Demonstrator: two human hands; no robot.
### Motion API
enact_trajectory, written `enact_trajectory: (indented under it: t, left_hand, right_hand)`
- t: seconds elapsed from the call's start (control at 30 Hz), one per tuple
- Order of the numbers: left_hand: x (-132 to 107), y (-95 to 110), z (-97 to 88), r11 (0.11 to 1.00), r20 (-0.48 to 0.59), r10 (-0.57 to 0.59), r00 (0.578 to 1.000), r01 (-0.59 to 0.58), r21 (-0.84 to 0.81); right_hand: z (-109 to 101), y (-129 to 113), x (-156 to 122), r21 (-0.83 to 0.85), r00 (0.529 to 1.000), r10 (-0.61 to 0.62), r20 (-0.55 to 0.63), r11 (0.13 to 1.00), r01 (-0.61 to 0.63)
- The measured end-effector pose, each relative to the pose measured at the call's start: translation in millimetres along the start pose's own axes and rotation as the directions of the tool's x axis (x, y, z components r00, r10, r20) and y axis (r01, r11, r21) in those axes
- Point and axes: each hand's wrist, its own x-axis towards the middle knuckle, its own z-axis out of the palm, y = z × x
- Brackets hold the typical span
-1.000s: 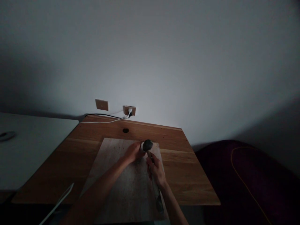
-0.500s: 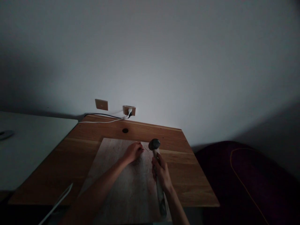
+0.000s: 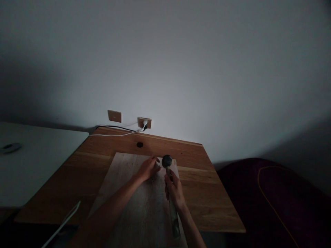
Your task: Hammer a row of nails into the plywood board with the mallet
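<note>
A hammer (image 3: pixel 173 217) with a dark rounded head and a long handle is in my right hand (image 3: pixel 174 188), fingers wrapped round the upper part of the handle. Its head hovers over or rests near the far right part of a pale wooden board (image 3: pixel 137 213); I cannot tell whether they touch. Just left of the head is my left hand (image 3: pixel 148 168), low over the board, thumb and forefinger stretched out and apart. Nothing is plainly visible between those fingers. Small dark marks dot the board's far left part.
The board lies on a brown wooden table (image 3: pixel 207 193) with a round cable hole (image 3: pixel 140 144). Cables run to a wall socket (image 3: pixel 144 123). A white table (image 3: pixel 38 162) adjoins on the left. A dark purple rounded piece of furniture (image 3: pixel 240 179) stands right.
My left thumb and forefinger have parted from a pinch near a thin, pale object on the board. The hammer has shifted slightly left, its head turned more toward me. The view has shifted slightly.
</note>
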Motion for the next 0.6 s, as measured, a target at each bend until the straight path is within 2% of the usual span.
enact_trajectory:
  t: [0.1, 0.3, 0.47, 0.6]
  left_hand:
    - [1, 4, -1.6, 1.000, 0.045, -0.021, 0.999, 0.022, -0.010]
    - [3, 4, -4.4, 1.000, 0.054, 0.028, 0.998, -0.028, 0.007]
    - [4, 3, -5.0, 0.993, 0.145, 0.058, 0.988, -0.072, 0.095]
    - [5, 5, -2.3, 0.991, 0.120, 0.044, 0.992, -0.058, 0.117]
  right_hand:
    - [-6, 2, -3, -0.001, 1.000, -0.001, -0.022, 1.000, 0.001]
    - [-8, 2, -4, 0.009, 0.999, 0.024, -0.027, 1.000, -0.024]
    - [-3, -8, -1, 0.030, 1.000, 0.007, -0.011, 1.000, -0.007]
    - [3, -11, -1, 0.043, 1.000, -0.015, 0.013, 0.999, 0.014]
